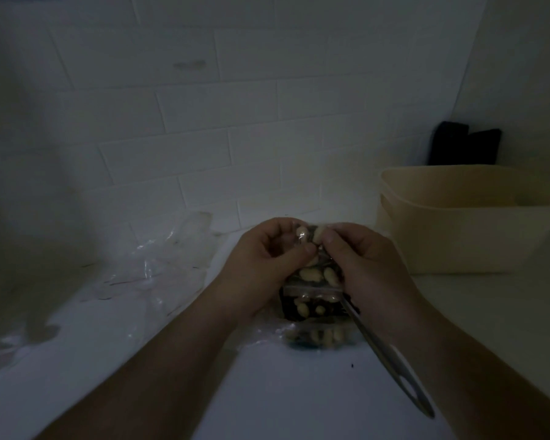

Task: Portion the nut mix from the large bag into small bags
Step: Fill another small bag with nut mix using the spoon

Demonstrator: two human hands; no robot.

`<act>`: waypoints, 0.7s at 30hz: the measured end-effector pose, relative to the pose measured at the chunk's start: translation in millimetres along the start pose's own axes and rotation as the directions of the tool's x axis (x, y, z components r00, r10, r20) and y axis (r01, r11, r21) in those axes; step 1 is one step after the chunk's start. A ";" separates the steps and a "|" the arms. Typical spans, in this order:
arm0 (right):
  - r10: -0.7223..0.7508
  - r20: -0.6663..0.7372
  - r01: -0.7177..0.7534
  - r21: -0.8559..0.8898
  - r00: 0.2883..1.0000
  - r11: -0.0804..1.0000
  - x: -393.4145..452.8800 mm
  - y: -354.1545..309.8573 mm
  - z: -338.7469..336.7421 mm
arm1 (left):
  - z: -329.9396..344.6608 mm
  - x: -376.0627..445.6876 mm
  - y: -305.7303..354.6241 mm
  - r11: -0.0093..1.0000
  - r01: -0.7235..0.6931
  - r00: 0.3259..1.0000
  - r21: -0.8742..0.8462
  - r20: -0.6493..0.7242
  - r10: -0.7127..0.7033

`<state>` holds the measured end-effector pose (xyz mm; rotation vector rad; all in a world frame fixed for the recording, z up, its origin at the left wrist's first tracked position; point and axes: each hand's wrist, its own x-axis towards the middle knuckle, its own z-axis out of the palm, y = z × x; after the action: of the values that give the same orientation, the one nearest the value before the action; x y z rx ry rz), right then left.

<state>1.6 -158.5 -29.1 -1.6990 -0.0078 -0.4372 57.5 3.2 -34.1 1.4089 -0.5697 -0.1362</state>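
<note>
Pinching small bag [313, 249] of nuts upright, long axis vertical, fingers of left hand [267, 252] and right hand [362, 258] clamped

So we've just got 2 bare forearms here, no sleeves, no watch or rings we can make out on the left hand [264, 249] or right hand [359, 258].

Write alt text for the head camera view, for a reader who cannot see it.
In dim light, a left hand and right hand pinch the top of a small clear bag of nut mix over a white counter. A metal spoon handle slants from under the right hand; crumpled plastic bags lie left, a cream bin right.
</note>
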 end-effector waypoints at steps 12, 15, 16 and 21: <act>0.034 -0.006 -0.033 0.064 0.999 0.997 -1.1 -0.2 -0.4 | 0.8 2.2 -0.5 0.992 0.107 0.994 -0.071 -0.029 -0.109; 0.040 0.028 -0.042 0.092 0.999 0.995 -1.6 -1.5 1.8 | -0.9 1.2 -1.3 0.990 0.103 0.994 -0.096 -0.018 -0.105; 0.030 0.026 -0.032 0.071 0.999 0.997 -1.5 -1.5 2.0 | -0.3 0.6 -1.0 0.989 0.102 0.995 -0.107 -0.006 -0.103; -0.001 0.031 0.002 -0.023 1.000 1.000 -1.2 -0.2 0.7 | 1.2 1.6 -2.0 0.990 0.093 0.996 -0.102 -0.001 -0.093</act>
<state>0.7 -157.5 -29.4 -1.7282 -0.0270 -0.4134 58.7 1.1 -35.5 1.3366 -0.4855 -0.2323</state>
